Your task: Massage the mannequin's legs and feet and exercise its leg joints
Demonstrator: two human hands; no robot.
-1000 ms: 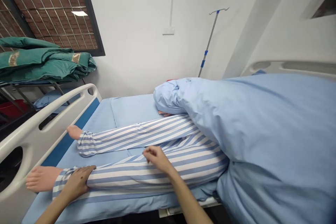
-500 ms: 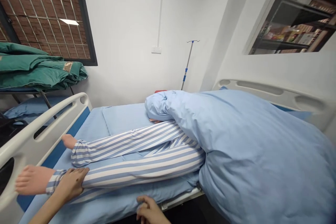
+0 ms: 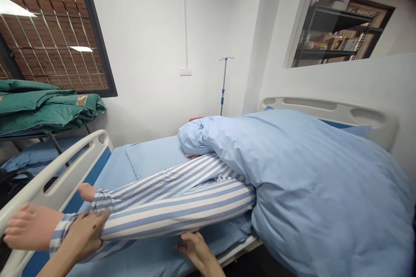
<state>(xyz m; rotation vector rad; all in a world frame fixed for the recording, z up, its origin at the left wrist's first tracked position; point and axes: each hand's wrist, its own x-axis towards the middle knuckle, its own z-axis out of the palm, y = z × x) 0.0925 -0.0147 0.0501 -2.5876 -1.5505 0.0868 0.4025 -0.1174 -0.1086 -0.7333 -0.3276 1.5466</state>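
the near leg in blue-and-white striped cloth trousers (image 3: 175, 213) stretches out from a puffy light-blue fabric quilt (image 3: 308, 181). the left hand (image 3: 85, 233) is wrapped around it just above the bare foot (image 3: 34, 227); the right hand (image 3: 199, 250), loosely open, has its fingertips at the leg's underside.

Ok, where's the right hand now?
In the head view, the right hand is at bottom centre, just below the near striped trouser leg and right of the left hand.
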